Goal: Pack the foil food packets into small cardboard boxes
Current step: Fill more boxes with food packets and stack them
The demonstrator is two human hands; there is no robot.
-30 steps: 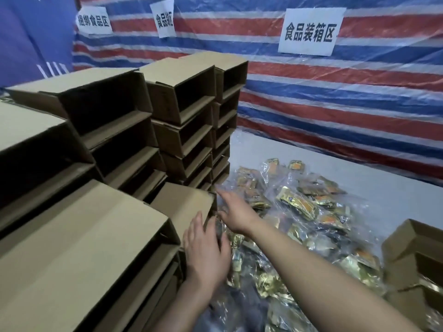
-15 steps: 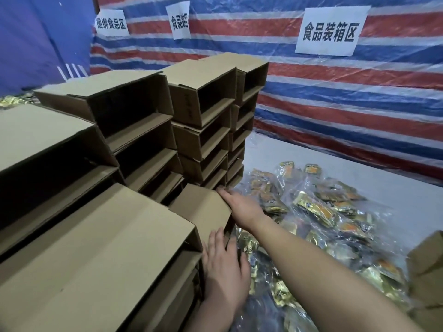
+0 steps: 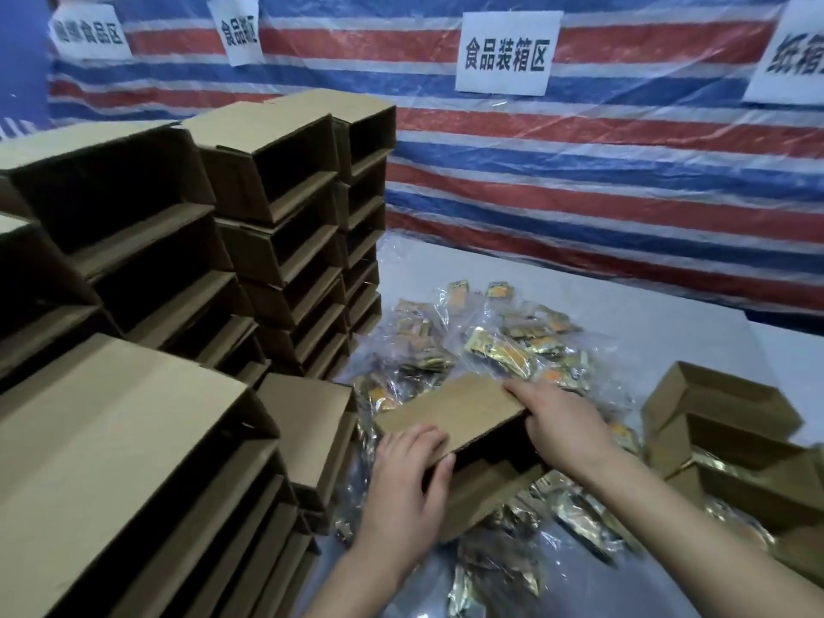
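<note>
Cardboard fills your view: you hold one small cardboard box between both hands, lifted just over the heap of foil food packets. Its open side faces you, with a lower flap hanging out beneath the dark inside. Your left hand grips the near left corner, fingers curled over the top panel and thumb at the open edge. Your right hand grips the right end, fingers laid over the top edge and curled round it.

The foil food packets lie loose in clear plastic wrap, spread across the pale surface behind, beneath and to the right of the held box. Some are gold with orange patches; the ones nearest you are blurred.

To your left stand tall stacks of empty boxes, open sides facing right, several columns deep. One short stack sits just beside the box you hold. At your right, a few more open boxes are piled, with foil showing in the lowest one.

Behind the surface hangs a red, white and blue striped tarp bearing white paper signs with printed characters.
</note>
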